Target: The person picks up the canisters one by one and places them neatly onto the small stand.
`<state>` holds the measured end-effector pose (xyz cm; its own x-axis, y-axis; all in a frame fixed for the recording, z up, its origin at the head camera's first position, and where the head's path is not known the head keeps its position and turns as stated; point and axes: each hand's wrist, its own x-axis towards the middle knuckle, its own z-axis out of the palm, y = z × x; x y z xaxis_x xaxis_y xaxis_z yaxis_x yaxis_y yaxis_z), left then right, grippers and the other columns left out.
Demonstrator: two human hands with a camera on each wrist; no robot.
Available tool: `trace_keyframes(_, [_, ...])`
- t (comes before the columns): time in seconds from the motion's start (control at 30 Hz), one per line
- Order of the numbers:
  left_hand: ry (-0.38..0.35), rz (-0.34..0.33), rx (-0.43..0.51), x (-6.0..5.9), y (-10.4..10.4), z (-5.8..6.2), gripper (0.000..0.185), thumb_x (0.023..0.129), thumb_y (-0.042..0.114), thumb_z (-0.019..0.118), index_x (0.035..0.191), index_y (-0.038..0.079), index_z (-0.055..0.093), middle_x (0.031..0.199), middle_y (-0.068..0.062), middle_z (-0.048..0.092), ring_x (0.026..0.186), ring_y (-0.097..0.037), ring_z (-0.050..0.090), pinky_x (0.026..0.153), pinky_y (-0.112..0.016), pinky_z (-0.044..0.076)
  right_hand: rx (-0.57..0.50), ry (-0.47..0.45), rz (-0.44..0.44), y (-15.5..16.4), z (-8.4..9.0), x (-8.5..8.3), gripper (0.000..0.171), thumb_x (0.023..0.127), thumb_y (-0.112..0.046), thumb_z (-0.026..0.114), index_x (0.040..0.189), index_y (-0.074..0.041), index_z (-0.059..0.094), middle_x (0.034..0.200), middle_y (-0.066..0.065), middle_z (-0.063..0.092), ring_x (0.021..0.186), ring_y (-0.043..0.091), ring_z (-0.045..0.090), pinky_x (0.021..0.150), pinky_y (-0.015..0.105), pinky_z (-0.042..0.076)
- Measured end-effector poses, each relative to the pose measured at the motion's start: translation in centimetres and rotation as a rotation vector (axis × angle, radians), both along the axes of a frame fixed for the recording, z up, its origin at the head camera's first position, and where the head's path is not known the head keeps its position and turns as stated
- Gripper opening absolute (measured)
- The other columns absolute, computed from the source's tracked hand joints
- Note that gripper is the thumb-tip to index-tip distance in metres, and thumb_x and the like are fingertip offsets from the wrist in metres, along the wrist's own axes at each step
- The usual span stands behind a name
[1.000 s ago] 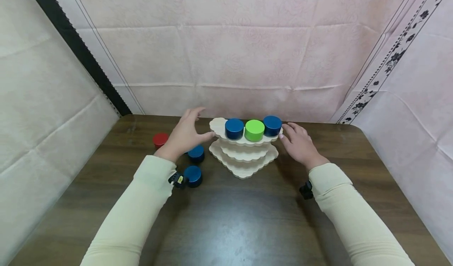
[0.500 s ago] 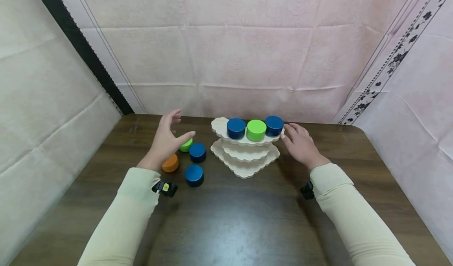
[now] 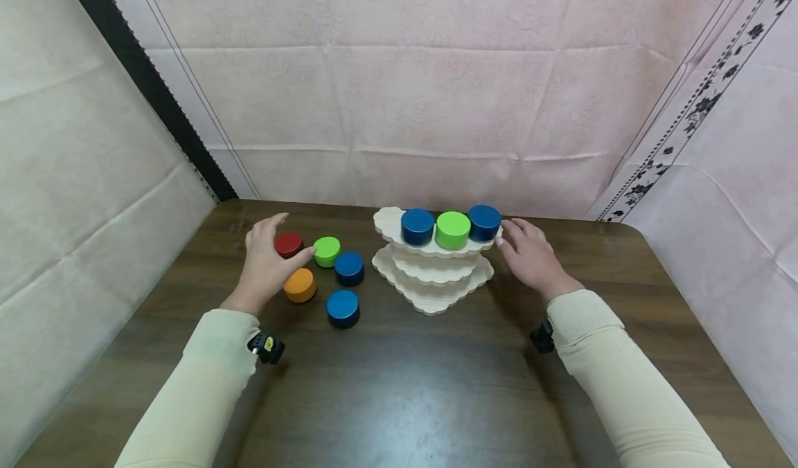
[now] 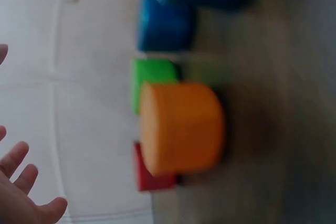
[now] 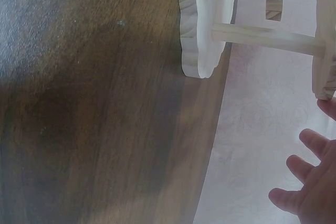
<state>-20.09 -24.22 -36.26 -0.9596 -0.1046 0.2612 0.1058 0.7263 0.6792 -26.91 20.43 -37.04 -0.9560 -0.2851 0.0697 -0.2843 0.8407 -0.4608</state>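
the left hand (image 3: 264, 264) hovers with fingers spread wide, holding nothing, just over the red block (image 3: 289, 244) and orange block (image 3: 300, 284) on the table (image 3: 405, 392). the right hand (image 3: 530, 257), fingers relaxed, touches the wooden stand's (image 3: 431, 274) top shelf edge.

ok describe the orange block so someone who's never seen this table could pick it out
Start at the pale wooden tiered stand in the middle of the dark table, then look to its left, where five round blocks lie loose. The orange block lies just below the left hand; it is the only orange one among red, green and blue.
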Motion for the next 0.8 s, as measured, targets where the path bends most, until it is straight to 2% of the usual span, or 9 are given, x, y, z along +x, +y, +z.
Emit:
trace_keyframes(0.17, [-0.055, 0.035, -0.096, 0.6, -1.5, -1.1, 0.085, 0.085, 0.048, 0.069, 0.149, 0.007, 0.030, 0.151, -0.022, 0.026, 0.135, -0.044, 0.017, 0.101, -0.067, 0.029, -0.008, 0.008, -0.001, 0.1, 0.0, -0.1, 0.058, 0.104, -0.039, 0.030, 0.151, -0.003, 0.026, 0.155, 0.025, 0.018, 0.141, 0.048, 0.011, 0.109, 0.067, 0.011])
trace_keyframes(0.37, [-0.162, 0.052, -0.132, 1.1, -2.7, -2.2, 0.094, 0.084, 0.059, 0.064, 0.151, 0.006, 0.025, 0.152, -0.027, 0.019, 0.135, -0.049, 0.014, 0.099, -0.071, 0.028, -0.014, 0.004, 0.000, 0.1, 0.0, 0.0, 0.059, 0.104, -0.040, 0.029, 0.151, -0.003, 0.026, 0.155, 0.025, 0.019, 0.141, 0.049, 0.012, 0.108, 0.068, 0.012])
trace_keyframes(0.6, [-0.252, 0.021, -0.155, 1.0, -3.2, -3.4, 0.098, 0.082, 0.065, 0.061, 0.152, 0.008, 0.023, 0.152, -0.028, 0.017, 0.134, -0.050, 0.014, 0.101, -0.072, 0.023, -0.017, 0.004, 0.000, 0.2, 0.0, 0.1, 0.061, 0.104, -0.043, 0.027, 0.151, -0.003, 0.027, 0.154, 0.025, 0.019, 0.140, 0.050, 0.012, 0.108, 0.068, 0.011])
trace_keyframes(0.8, [-0.279, -0.011, -0.192, 0.9, -3.5, -4.2, 0.097, 0.084, 0.066, 0.059, 0.152, 0.008, 0.021, 0.150, -0.030, 0.017, 0.133, -0.051, 0.014, 0.102, -0.072, 0.018, -0.018, -0.002, -0.004, 0.0, 0.0, 0.1, 0.062, 0.104, -0.044, 0.028, 0.151, -0.004, 0.027, 0.155, 0.025, 0.019, 0.141, 0.049, 0.012, 0.108, 0.068, 0.011])
